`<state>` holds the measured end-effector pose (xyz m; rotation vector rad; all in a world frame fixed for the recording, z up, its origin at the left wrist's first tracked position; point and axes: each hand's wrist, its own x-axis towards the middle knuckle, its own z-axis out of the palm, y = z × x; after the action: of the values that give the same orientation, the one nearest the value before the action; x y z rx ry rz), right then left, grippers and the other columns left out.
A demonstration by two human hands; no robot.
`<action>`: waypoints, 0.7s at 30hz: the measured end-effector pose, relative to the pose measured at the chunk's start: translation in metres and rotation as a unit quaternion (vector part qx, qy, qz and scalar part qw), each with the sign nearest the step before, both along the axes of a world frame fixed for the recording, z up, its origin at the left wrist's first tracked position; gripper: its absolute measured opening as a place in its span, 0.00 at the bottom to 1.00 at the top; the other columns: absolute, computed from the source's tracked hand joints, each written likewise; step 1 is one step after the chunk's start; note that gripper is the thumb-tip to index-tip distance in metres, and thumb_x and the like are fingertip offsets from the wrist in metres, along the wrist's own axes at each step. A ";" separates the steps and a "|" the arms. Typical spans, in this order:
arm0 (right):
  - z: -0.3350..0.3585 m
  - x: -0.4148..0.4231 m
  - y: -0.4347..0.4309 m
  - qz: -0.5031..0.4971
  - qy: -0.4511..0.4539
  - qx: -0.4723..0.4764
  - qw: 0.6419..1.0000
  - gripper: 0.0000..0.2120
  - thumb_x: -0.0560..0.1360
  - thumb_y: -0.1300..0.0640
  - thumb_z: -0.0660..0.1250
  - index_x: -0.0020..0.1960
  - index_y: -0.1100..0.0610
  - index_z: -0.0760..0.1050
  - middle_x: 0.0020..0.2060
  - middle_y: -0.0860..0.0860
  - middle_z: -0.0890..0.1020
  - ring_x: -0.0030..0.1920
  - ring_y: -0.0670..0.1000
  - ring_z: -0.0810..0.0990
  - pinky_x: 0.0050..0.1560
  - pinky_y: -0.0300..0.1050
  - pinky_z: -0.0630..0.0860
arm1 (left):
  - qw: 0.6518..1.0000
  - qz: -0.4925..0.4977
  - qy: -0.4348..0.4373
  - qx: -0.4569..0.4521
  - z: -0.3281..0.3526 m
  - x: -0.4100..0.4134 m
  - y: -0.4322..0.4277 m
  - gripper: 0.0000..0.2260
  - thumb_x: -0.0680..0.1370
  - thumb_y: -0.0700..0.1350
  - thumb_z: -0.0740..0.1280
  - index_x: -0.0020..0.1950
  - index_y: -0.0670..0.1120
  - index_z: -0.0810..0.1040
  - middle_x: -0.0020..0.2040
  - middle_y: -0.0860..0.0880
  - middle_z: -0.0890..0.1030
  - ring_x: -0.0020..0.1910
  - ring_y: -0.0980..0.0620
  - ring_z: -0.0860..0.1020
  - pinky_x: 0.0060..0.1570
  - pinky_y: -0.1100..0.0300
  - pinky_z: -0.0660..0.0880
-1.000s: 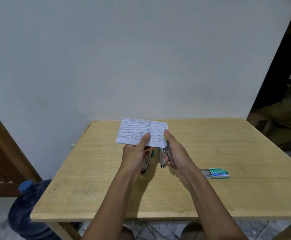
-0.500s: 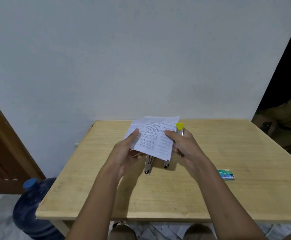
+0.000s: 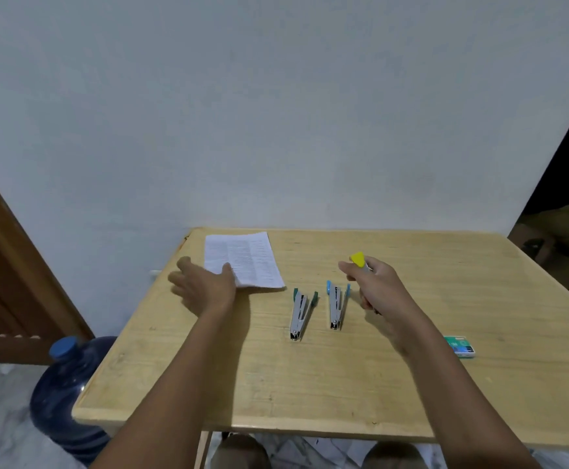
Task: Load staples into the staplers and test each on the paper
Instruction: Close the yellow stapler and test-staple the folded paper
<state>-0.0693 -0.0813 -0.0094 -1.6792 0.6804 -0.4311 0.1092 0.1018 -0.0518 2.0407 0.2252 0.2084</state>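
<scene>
The small metal stapler with the yellow tip (image 3: pixel 358 259) sits enclosed in the right hand (image 3: pixel 378 286), raised above the wooden table (image 3: pixel 411 384), right of centre. It looks light and rigid, its smooth steel likely slippery; best taken along its sides, clear of the hinged top. Two more steel staplers lie near the middle, green-capped (image 3: pixel 299 313) left, blue-capped (image 3: pixel 336 304) right. The printed paper sheet (image 3: pixel 246 257) lies far left, thin and floppy, with the spread, empty left hand (image 3: pixel 205 287) resting on its near corner. A green staple box (image 3: pixel 460 346) lies near right.
</scene>
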 end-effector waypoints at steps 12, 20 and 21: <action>-0.027 0.003 -0.052 -0.031 0.086 -0.165 0.982 0.06 0.75 0.57 0.65 0.45 0.58 0.69 0.38 0.52 0.65 0.34 0.53 0.62 0.36 0.44 0.59 | 0.917 -0.205 -0.042 0.339 -0.019 0.014 0.005 0.13 0.80 0.49 0.58 0.55 0.50 0.81 0.59 0.47 0.76 0.60 0.45 0.74 0.69 0.44 0.58; -0.041 0.035 -0.105 -0.073 0.266 -0.313 0.909 0.18 0.77 0.52 0.64 0.63 0.61 0.72 0.60 0.57 0.76 0.51 0.59 0.77 0.45 0.45 0.69 | 0.926 -0.295 -0.155 0.178 -0.027 -0.049 -0.024 0.24 0.78 0.60 0.60 0.70 0.51 0.73 0.74 0.48 0.69 0.73 0.48 0.65 0.74 0.47 0.59; -0.042 0.038 -0.106 -0.081 0.273 -0.319 0.904 0.20 0.76 0.51 0.63 0.65 0.59 0.72 0.61 0.57 0.76 0.53 0.59 0.78 0.45 0.46 0.69 | 0.914 -0.340 -0.156 0.156 -0.027 -0.067 -0.031 0.26 0.77 0.63 0.60 0.71 0.51 0.72 0.75 0.49 0.68 0.74 0.50 0.63 0.74 0.48 0.59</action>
<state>-0.0312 -0.1868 -0.0510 -2.4170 1.1868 -0.3106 0.0420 0.0704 -0.0789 2.2315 -0.7555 0.1322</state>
